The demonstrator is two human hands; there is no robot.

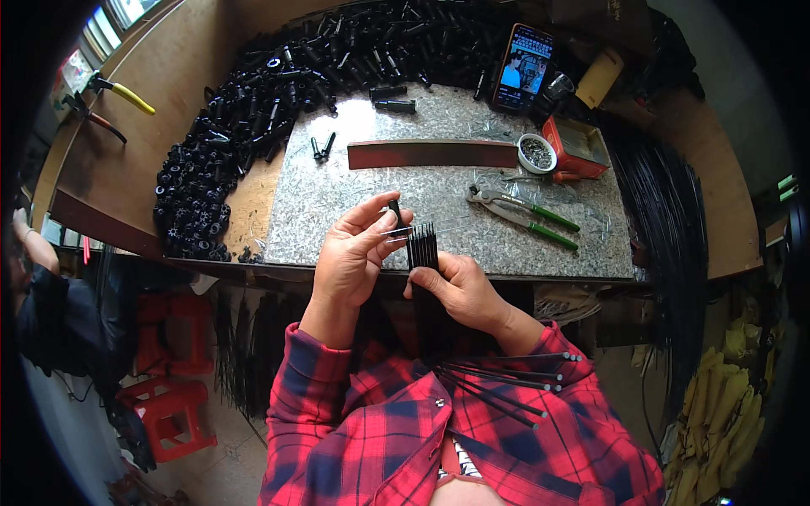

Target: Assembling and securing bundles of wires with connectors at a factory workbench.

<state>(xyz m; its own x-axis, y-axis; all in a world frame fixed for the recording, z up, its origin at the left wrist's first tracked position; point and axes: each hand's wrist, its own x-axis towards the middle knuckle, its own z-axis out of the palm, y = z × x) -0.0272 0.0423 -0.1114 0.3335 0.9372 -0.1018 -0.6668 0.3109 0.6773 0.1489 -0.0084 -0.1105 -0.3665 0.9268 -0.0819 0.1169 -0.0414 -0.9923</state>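
Observation:
Near the front edge of the stone slab [337,198], my right hand [464,291] grips a flat bundle of thin black rods [423,250], its thumb pressed across their front. The bundle's upper ends stand in a row. Below, the rods fan out over my plaid shirt, some showing grey tips [557,388]. My left hand [348,253] pinches a short, dark cylindrical piece [394,211] between thumb and fingers, just left of the rod ends. Thin wire [447,228] runs between that piece and the rods and sticks out to the right.
Black tubular parts [321,63] are heaped along the back and left. A brown strip [430,155], green-handled pliers [527,219], a white bowl [537,153], a red box [580,150] and a phone [521,72] lie around. Long black rods [666,194] hang right. Another person [38,244] is left.

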